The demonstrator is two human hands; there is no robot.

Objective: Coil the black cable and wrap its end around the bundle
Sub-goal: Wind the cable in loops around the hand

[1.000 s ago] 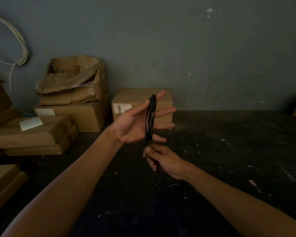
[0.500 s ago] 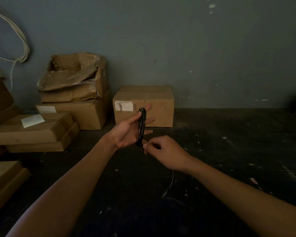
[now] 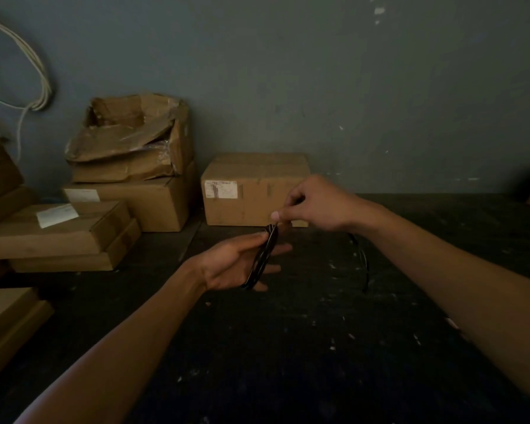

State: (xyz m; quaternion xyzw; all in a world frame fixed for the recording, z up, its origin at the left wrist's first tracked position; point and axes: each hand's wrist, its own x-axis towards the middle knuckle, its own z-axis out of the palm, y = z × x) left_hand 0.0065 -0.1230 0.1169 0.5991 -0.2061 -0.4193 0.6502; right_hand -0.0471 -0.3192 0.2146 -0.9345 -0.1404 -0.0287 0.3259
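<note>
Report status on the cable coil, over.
Left hand open, coil looped round its fingers. Right hand pinching the cable at the coil's top; loose tail hangs below the right wrist. End not yet wrapped. Nothing in the way.

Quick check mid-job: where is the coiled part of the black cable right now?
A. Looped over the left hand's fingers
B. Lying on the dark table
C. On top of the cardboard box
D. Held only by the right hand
A: the coil sits wrapped over the left hand, while the right hand pinches the cable at its top.
</note>
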